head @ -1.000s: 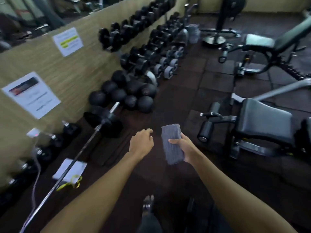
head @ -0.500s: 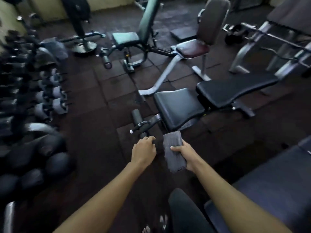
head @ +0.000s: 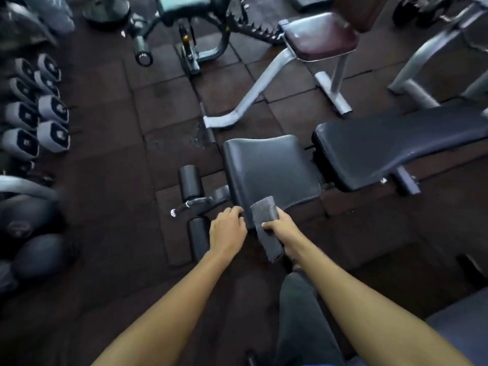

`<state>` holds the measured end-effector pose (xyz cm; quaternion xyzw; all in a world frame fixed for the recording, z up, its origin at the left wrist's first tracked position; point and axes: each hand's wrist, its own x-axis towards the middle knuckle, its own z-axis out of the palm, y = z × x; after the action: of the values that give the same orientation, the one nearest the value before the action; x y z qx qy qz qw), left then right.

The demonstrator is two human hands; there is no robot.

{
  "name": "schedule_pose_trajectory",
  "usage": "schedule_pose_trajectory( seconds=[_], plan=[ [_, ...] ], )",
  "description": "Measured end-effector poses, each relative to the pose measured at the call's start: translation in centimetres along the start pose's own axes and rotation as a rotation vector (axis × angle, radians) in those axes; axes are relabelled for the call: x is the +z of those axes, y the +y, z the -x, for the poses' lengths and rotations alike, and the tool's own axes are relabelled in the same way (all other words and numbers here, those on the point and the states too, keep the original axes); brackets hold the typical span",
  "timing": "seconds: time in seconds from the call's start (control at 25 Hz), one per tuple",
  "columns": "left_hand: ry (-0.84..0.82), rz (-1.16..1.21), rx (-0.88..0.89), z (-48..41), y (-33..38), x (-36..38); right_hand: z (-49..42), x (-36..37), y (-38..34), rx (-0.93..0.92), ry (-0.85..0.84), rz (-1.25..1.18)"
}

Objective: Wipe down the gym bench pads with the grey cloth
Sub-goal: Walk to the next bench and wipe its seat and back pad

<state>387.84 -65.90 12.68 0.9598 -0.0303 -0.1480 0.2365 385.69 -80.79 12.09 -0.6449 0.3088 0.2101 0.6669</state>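
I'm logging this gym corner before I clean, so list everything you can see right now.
seat pad: one, black, centre
back pad: one, black, right of it
leg rollers: two, black, left of seat pad
grey cloth: one, grey, held up near centre
maroon seat: one, top right
teal seat: one, top centre
dumbbells: several, grey-ended, left edge
balls: few, dark, lower left
left hand: loosely curled, empty, beside cloth
right hand: grips the cloth

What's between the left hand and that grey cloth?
In the head view, only the near corner of the black seat pad shows between the left hand and the grey cloth.
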Motion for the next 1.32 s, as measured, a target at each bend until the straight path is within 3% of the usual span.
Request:
schedule_pose_trajectory(
  seconds=[0.16, 0.28, 0.44, 0.6, 0.72, 0.84, 0.92, 1.04, 1.16, 1.32],
  plan=[
    [0.029, 0.381, -0.442, -8.6, 4.8, 6.5, -11.1, -4.0, -2.4, 0.000, -0.041, 0.329],
    [0.005, 0.735, -0.673, -13.7, 5.6, 11.0, -17.5, -4.6, -2.3, -0.013, -0.147, 0.473],
    [0.028, 0.976, -0.749, -18.1, 4.5, 15.8, -23.0, -3.6, -0.3, 0.001, -0.309, 0.366],
    [0.122, 1.059, -0.818, -20.3, 1.0, 17.9, -26.9, -3.8, 1.4, -0.023, -0.409, 0.367],
    [0.167, 0.869, -0.758, -20.9, -1.3, 18.9, -27.7, -4.9, 2.9, -0.161, -0.326, 0.504],
    [0.319, 0.269, -0.567, -19.8, -1.4, 20.4, -28.2, -5.7, 4.0, -0.291, -0.205, 0.571],
    [0.344, -0.003, -0.312, -18.8, -1.6, 21.1, -28.9, -6.3, 4.5, -0.426, -0.111, 0.630],
    [0.166, -0.225, 0.063, -19.1, -3.1, 23.0, -30.9, -7.4, 4.8, -0.635, 0.093, 0.893],
    [0.119, -0.239, -0.014, -19.9, -3.4, 24.3, -32.6, -8.6, 5.5, -0.651, 0.139, 1.141],
    [0.185, -0.070, -0.313, -16.3, -3.2, 26.1, -33.2, -8.8, 6.7, -0.622, 0.110, 1.164]
  ],
)
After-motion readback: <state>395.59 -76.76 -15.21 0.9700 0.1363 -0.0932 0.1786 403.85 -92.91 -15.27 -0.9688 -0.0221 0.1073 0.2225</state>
